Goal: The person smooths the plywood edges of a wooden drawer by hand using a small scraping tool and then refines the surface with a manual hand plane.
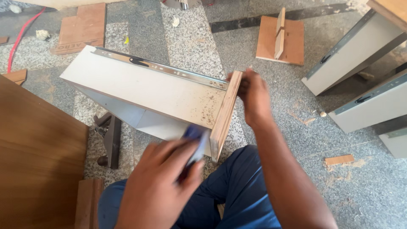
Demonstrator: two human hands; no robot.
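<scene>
Spanning speckled granite floor, plywood offcuts, white drawer boxes, sawdust

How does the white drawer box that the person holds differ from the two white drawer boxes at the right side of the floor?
The held drawer box is tipped up against the person's lap, steadied by the right hand; the two drawer boxes at the right lie untouched on the floor. The held one shows dust specks on its white side; the others look clean. The left hand holds a blurred blue object beside it. All carry metal slide rails.

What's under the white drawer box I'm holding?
Under the drawer box, grey speckled floor and a dark hand tool show. The floor directly beneath its panels is covered.
</scene>
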